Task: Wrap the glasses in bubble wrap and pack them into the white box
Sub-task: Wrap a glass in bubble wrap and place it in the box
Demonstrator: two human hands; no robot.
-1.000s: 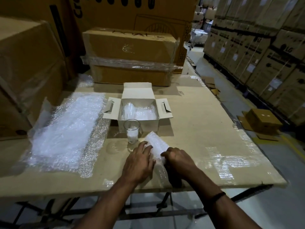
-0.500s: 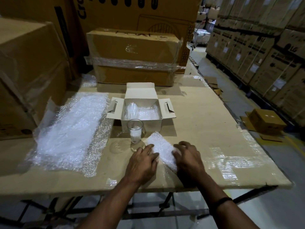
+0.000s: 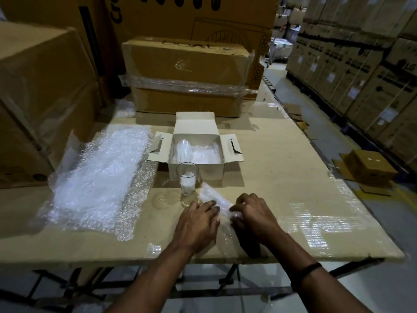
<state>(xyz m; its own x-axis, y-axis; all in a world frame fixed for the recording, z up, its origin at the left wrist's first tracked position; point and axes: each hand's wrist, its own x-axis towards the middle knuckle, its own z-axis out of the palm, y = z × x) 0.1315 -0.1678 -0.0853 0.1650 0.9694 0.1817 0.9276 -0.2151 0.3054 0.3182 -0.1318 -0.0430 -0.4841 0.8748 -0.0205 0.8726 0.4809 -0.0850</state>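
1. Left hand (image 3: 196, 224) — palm down, fingers spread, pressing on the near-left side of a bubble-wrapped glass (image 3: 215, 201) lying on the cardboard tabletop (image 3: 282, 177).
2. Right hand (image 3: 255, 214) — knuckles up, fingers curled and pinching the wrap at the bundle's right edge; black band (image 3: 308, 267) around that wrist.
3. Between the two hands: the bundle, tilted, its far end poking out beyond the fingertips toward the upper left.
4. Just beyond the left hand's fingertips: an unwrapped glass (image 3: 187, 180), upright, something white inside, close to the bundle's far end — touching or not, cannot tell.
5. Farther ahead of both hands, right behind that glass: the white box (image 3: 196, 170), flaps open, wrapped pieces already inside.
6. Well to the left of the left hand: a flat sheet of bubble wrap (image 3: 99, 177).
7. Beyond the box: stacked brown cartons (image 3: 187, 75).
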